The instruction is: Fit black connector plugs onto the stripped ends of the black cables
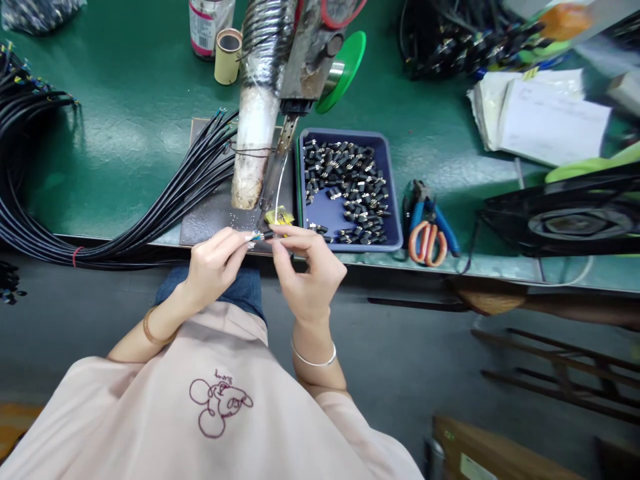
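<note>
My left hand (pixel 215 261) pinches the end of a black cable, its thin coloured wires (pixel 257 237) showing at the fingertips. My right hand (pixel 309 270) is closed on a small black connector (pixel 269 235), which meets the wire ends or sits very close to them; contact cannot be made out. Just above both hands, a soldering iron (pixel 270 183) points down from its stand, with a strand of solder wire (pixel 279 183) beside it. To the right, a blue tray (pixel 320 207) holds many loose black connectors. Yellow crumpled material (pixel 280 216) lies behind my right fingertips.
Black cables (pixel 165 213) spread from the left across a dark mat (pixel 210 223). A wrapped fume pipe (pixel 247 147) hangs over it. Pliers and cutters (pixel 427 233), a black fan-like device (pixel 565 213), papers (pixel 550 123), a green spool (pixel 350 70) and a tan cylinder (pixel 227 63) stand around.
</note>
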`<action>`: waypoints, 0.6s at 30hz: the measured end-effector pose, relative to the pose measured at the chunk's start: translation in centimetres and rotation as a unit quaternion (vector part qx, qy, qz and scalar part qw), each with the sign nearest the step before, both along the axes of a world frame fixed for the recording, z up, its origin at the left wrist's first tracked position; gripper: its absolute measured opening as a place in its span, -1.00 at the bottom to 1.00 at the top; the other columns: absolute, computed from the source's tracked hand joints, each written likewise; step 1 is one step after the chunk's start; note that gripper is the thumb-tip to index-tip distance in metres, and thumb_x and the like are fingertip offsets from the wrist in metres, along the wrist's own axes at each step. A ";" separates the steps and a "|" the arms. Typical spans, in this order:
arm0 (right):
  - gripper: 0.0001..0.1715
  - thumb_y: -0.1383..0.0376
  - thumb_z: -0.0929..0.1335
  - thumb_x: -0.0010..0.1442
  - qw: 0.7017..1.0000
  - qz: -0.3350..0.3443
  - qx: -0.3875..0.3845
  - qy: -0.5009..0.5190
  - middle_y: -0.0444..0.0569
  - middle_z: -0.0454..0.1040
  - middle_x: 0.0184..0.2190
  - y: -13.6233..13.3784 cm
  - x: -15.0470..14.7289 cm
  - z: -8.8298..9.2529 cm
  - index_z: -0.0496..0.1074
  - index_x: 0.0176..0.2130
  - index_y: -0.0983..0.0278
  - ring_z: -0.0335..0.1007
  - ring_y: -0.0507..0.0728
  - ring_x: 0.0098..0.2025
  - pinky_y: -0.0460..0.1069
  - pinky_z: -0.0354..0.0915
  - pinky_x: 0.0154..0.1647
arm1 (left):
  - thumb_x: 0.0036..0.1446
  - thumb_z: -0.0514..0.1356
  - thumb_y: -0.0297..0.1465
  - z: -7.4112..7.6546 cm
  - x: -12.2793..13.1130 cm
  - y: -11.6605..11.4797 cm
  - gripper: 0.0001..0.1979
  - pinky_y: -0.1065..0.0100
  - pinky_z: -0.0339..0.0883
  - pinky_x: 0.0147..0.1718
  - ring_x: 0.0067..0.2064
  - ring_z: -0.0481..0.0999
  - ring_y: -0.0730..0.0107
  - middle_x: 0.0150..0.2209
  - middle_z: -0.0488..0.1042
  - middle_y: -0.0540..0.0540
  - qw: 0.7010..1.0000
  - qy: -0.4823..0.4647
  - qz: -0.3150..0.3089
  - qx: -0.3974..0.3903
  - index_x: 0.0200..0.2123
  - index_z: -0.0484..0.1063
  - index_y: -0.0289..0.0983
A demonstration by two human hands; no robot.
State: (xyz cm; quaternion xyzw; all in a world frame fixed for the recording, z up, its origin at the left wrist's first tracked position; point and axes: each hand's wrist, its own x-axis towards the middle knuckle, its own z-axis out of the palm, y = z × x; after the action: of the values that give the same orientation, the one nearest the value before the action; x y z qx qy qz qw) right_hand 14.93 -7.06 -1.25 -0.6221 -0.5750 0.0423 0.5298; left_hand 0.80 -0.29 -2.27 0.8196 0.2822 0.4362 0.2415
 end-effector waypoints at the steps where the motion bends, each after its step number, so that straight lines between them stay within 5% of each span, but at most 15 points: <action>1: -0.96 0.36 0.35 0.28 0.999 -0.012 0.002 0.031 -0.06 0.64 -0.22 -0.2 -0.1 -0.1 0.39 -0.25 0.22 0.63 0.06 -0.32 -0.07 0.53 -0.37 | 0.28 0.15 -0.50 0.1 0.0 0.0 -0.88 0.47 0.37 -0.35 -0.40 0.47 0.49 -0.38 0.55 -0.07 1.000 -0.003 0.004 -0.004 -0.20 0.50 -0.35; 6: -0.90 0.24 0.32 0.32 0.989 -0.115 0.044 0.085 -0.26 0.42 -0.61 -1.0 0.1 0.1 0.43 -0.23 0.20 0.35 -0.05 -0.68 -0.15 0.15 -0.69 | 0.23 0.18 -0.51 0.8 -0.3 0.0 -0.89 0.48 0.15 -0.55 -0.58 0.21 0.57 -0.58 0.33 0.07 0.998 0.003 -0.030 -0.056 -0.35 0.50 -0.35; 12: -0.73 0.27 0.35 0.25 0.992 -0.003 -0.123 0.024 -0.27 0.31 -0.69 -0.5 0.5 1.5 0.43 -0.48 0.26 0.06 -0.10 -0.69 -0.14 0.04 -0.65 | 0.27 0.18 -0.47 1.0 -0.6 -0.3 -0.85 0.47 0.18 -0.50 -0.52 0.31 0.54 -0.51 0.43 0.00 0.997 0.012 -0.058 -0.051 -0.36 0.48 -0.35; 18: -0.75 0.22 0.35 0.27 0.996 -0.027 -0.079 0.035 -0.24 0.35 -0.66 -1.0 0.8 0.6 0.47 -0.41 0.25 0.16 -0.07 -0.69 -0.12 0.08 -0.64 | 0.24 0.17 -0.43 1.9 -1.0 0.1 -0.83 0.46 0.18 -0.50 -0.55 0.31 0.55 -0.51 0.49 -0.01 0.975 0.068 -0.117 -0.176 -0.37 0.52 -0.33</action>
State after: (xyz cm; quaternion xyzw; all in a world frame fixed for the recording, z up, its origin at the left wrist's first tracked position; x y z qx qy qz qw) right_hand 15.72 -8.06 -0.68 -0.6754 -0.5339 0.0955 0.4997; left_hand -0.21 -0.17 -0.36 0.8192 0.2730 0.2916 0.4116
